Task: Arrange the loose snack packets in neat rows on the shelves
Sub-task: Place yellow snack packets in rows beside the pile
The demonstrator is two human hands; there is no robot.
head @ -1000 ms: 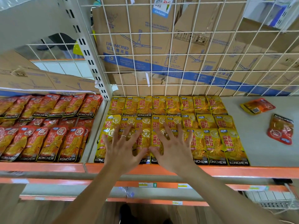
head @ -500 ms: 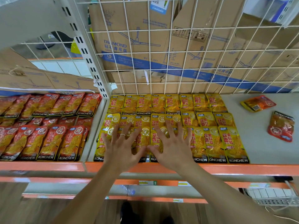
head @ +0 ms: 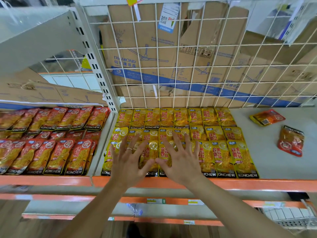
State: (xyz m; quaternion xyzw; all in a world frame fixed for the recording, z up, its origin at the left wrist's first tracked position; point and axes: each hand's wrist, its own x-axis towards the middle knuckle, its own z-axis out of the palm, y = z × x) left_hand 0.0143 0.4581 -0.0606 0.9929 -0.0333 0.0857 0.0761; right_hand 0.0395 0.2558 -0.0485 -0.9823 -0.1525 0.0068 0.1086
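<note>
Yellow snack packets (head: 223, 152) lie in three overlapping rows on the grey shelf (head: 274, 165). My left hand (head: 127, 160) and my right hand (head: 181, 160) lie flat side by side on the front row, fingers spread and straight, thumbs almost touching. Two loose packets lie apart at the right: an orange one (head: 266, 117) face down near the back and a red one (head: 290, 140) further forward. Red packets (head: 51, 152) fill the neighbouring shelf on the left in rows.
A white wire grid (head: 188, 66) backs the shelf, with cardboard boxes (head: 154, 48) behind it. A white slotted upright (head: 99, 74) divides the two bays. An orange front rail (head: 240, 184) edges the shelf. Bare grey shelf lies right of the yellow rows.
Both hands stay flat on the front yellow row with hardly any shift. The view has tilted up a little, showing more of the wire grid.
</note>
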